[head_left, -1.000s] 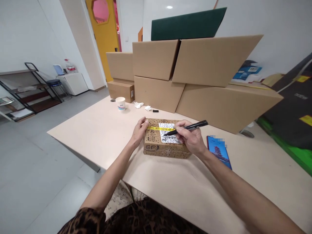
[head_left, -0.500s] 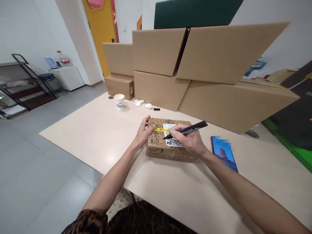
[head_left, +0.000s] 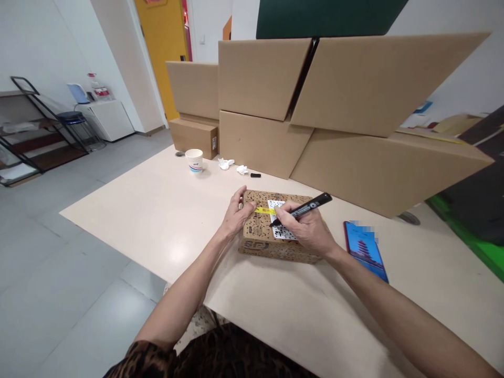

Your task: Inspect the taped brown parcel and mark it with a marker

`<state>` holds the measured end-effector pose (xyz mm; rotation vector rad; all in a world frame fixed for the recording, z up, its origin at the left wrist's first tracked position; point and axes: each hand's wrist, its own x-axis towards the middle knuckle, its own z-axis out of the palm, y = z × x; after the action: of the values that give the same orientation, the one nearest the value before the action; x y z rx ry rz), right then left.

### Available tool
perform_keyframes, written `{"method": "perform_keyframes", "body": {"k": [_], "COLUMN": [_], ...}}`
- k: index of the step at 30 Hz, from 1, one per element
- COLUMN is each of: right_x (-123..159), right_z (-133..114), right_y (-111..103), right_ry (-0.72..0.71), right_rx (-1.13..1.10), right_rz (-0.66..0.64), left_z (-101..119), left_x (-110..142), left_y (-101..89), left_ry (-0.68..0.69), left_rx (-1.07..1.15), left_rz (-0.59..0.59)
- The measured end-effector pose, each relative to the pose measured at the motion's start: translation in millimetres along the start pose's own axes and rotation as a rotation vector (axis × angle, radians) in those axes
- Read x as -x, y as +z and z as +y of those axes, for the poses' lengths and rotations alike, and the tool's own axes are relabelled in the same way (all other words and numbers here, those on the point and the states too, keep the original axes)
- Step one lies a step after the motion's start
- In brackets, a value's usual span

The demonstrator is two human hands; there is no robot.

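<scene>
On the pale surface (head_left: 137,210), both hands at a speckled box (head_left: 275,249), marker in the right

At the near part of the surface, the speckled box lies flat between the left hand (head_left: 237,212) and the right hand (head_left: 309,226). The left hand is clamped on its left end, thumb over the top edge and fingers bent around the far corner. The right hand is closed around a black marker (head_left: 325,198), its back end raised to the right and its tip pointing down and left to the top of the speckled box, by the left edge of a white label (head_left: 280,232). Whether the tip touches cannot be told. A yellow strip (head_left: 263,210) runs across the top between the two hands, and dark lettering shows on the near side.

To the right of the right hand, a phone (head_left: 364,252) lies face up, its lit screen showing a red tower against blue. Beyond the speckled box, a small black cap (head_left: 255,175) lies beside two crumpled white tissues (head_left: 226,164), with a paper cup (head_left: 194,161) upright farther left.

Along the far side of the surface stand large cardboard boxes (head_left: 350,84) in a stack, a dark green box (head_left: 331,18) on top. A smaller brown carton (head_left: 191,137) sits at the left end of the row, near the paper cup. Away to the left, on the floor, are a white cabinet (head_left: 110,121) with a bottle (head_left: 101,92) on it, a dark stool (head_left: 71,116) and a shelf rack (head_left: 47,144); a yellow door (head_left: 161,58) stands behind the stack
</scene>
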<state>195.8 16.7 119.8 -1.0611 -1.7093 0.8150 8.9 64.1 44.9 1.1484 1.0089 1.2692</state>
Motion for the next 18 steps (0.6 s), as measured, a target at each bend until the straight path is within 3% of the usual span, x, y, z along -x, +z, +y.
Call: {"method": "perform_keyframes", "body": {"k": [3,7,12,16,18], "right_x": [-0.4,-1.7,-3.5,-6.3,-7.3], "right_z": [0.7,6.5,8.2,8.0,7.9], "right_y": [1.2,1.9,2.5,2.9,2.8], "right_ry": [0.006,-0.023,0.02,-0.007,-0.007], "right_rx": [-0.006,-0.001,0.027,-0.01,0.007], "right_rz": [-0.022,0.165,0.015,0.113,0.088], "left_z": [-0.4,-2.1,-2.7,-2.1,-2.2], "left_x": [0.6,0.5,-0.6,-0.2,0.2], "left_y": [0.1,0.2,0.2,-0.1,-0.2], "left_ry": [-0.014,-0.017,-0.018,-0.028,-0.031], "left_rx": [0.005,0.014,0.008,0.011,0.023], "left_rz": [-0.003,0.004,0.018,0.015,0.012]}}
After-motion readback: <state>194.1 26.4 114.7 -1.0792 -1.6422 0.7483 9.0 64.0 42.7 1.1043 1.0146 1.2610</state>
